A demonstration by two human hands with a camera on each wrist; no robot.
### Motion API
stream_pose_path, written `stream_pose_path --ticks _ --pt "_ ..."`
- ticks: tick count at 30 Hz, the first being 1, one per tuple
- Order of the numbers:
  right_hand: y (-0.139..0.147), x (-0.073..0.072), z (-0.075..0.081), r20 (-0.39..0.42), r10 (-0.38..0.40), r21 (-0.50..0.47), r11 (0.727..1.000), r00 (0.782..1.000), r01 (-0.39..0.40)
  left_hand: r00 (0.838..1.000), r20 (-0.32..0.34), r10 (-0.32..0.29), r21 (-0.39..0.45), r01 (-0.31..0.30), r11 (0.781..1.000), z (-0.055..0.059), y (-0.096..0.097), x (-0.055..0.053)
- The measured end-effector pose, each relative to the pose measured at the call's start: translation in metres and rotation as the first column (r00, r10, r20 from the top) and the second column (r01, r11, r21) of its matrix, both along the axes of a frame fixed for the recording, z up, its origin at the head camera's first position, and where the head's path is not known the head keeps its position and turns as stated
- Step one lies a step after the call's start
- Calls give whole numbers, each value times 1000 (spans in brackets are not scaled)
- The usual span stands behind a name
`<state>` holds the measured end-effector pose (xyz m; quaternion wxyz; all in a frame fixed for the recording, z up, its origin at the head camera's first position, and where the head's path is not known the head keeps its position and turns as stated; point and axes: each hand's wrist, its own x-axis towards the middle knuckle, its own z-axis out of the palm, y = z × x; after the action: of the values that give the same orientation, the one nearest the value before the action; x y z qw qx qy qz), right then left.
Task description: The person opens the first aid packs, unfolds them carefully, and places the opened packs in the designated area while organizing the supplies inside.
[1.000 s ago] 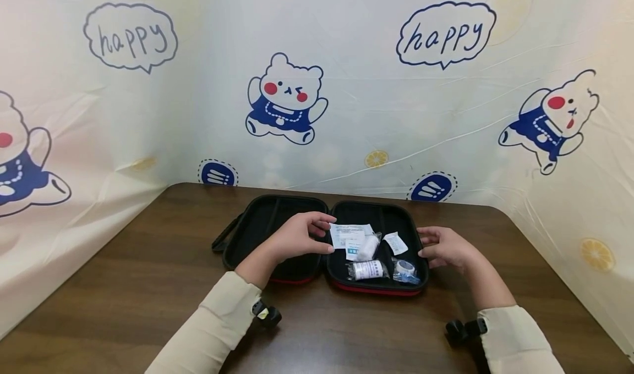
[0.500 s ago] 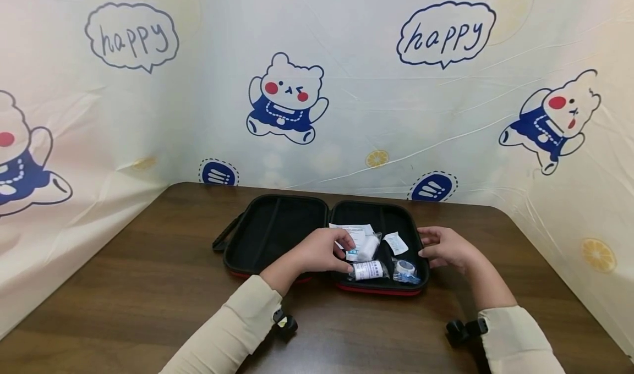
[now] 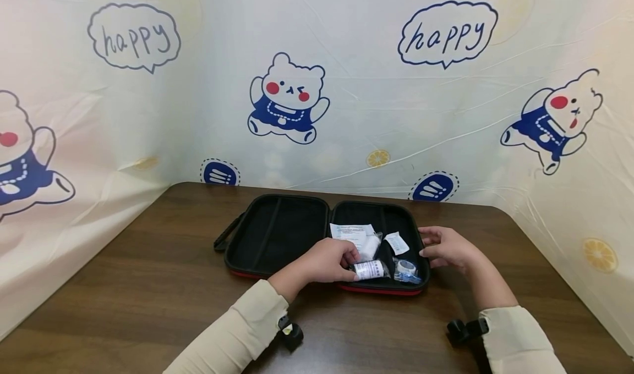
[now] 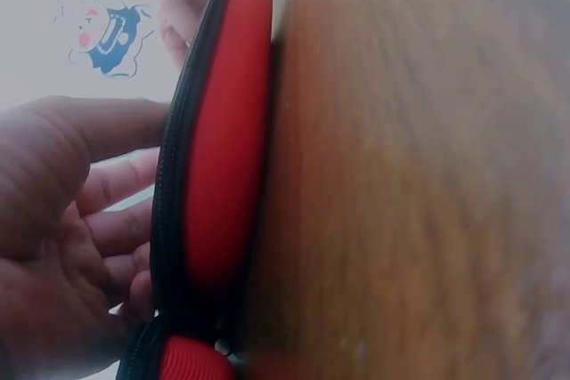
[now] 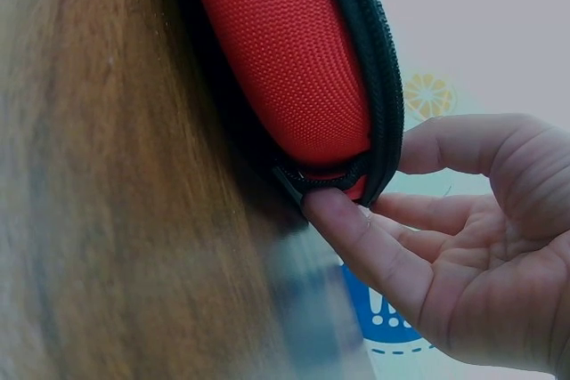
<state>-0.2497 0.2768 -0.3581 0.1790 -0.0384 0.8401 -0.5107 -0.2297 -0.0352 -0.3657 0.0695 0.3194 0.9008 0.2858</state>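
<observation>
Two "happy" bubbles [image 3: 448, 34] on the backdrop [image 3: 208, 115] read fine; the wrapped roll [image 3: 370, 269] in the case [image 3: 292, 225] has print too tiny. Left hand [image 3: 328, 259]'s at it, can't tell if gripping; right hand [image 3: 449, 248] pinches the case.

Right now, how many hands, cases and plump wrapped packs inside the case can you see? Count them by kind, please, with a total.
Hands: 2 (left hand, right hand)
Cases: 1 (open case)
Plump wrapped packs: 3 (printed roll, plain white pack, blue-and-white pack)
Total: 6
</observation>
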Motion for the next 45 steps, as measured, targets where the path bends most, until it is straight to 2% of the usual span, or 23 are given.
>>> stream_pose_path --ticks 3,8,15,25,38,45 --pt "0 0 0 1 -4 -1 1000 1000 4 1000 -7 8 20 -8 1000 0 0 1" --pt "0 2 1 -1 1 0 1000 1000 -1 1000 20 17 124 -19 992 1 -3 -2" --pt "-1 2 1 14 -11 3 1000 1000 11 987 156 32 279 -75 957 7 -17 -9" --pt "3 -1 -2 47 -8 -57 998 999 11 954 300 -9 423 -125 897 23 -38 -12" --pt "4 0 -2 47 8 -82 997 999 -4 956 292 32 462 -170 871 39 -65 -18" --pt "4 0 -2 47 -1 -80 997 999 5 949 305 82 483 -228 845 48 -82 -21"
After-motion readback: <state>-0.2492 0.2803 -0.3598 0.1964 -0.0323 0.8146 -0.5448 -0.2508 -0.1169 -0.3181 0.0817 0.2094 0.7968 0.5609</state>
